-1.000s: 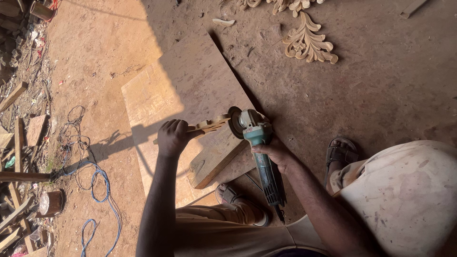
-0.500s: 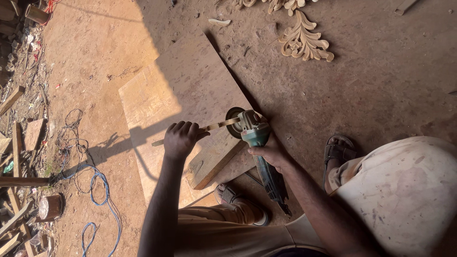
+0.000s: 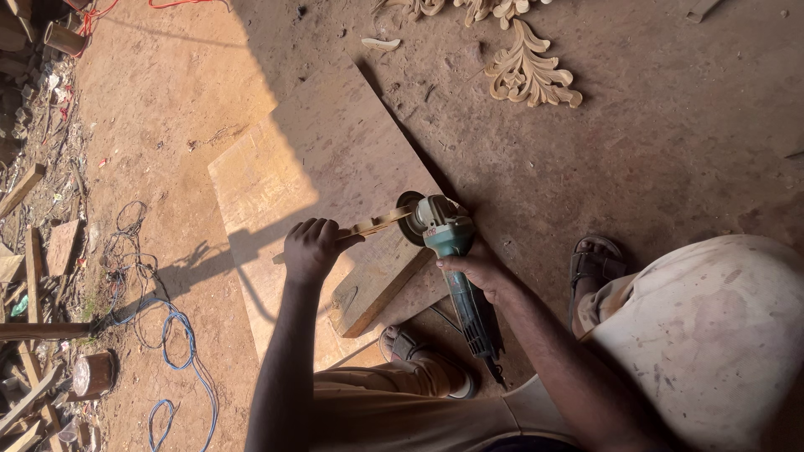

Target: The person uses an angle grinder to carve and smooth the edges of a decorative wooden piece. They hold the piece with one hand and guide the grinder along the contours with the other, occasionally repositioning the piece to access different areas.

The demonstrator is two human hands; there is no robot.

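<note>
**Grinder meets wood strip over the board**

Since a second ago the view has slid a little, the carved leaf ornament [image 3: 533,77] now nearer the top edge — the hands hold much the same pose. The left hand [image 3: 310,249] is fisted around a thin wood strip [image 3: 374,225]. The right hand [image 3: 475,269] grips the teal angle grinder [image 3: 450,251], its disc touching the strip's end — above a large board [image 3: 327,176] on the dirt floor. A blue cable [image 3: 180,351] lies left.

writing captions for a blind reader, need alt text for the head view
Seen from above, a person's left hand holds a thin wooden strip against the disc of a teal angle grinder gripped by the right hand, over a large board on a dusty floor. A carved wooden ornament lies nearby.
</note>
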